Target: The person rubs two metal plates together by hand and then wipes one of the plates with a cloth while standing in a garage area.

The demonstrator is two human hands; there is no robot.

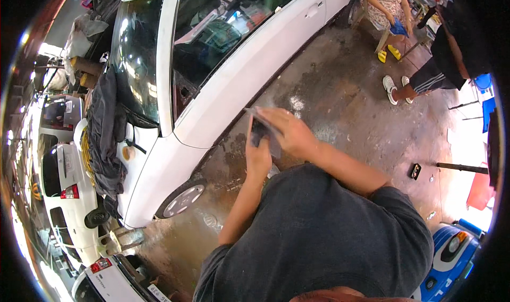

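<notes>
My left hand [258, 156] and my right hand [291, 132] are raised close together in front of my dark shirt, beside the white car's door. Both grip a thin translucent plastic piece [271, 126] with a small dark flat object [259, 127] in or behind it. My left fingers curl round its left side, and my right fingers press on its upper right part. The hands partly hide it, so I cannot make out exactly what it is.
A white car [239, 89] with dark cloth [103, 126] on its bonnet stands alongside, more vehicles [64, 174] at left. At upper right are a seated person [385, 7] and a standing person [451, 47]. A blue machine [441, 265] is at lower right, a small black item [415, 170] on the floor.
</notes>
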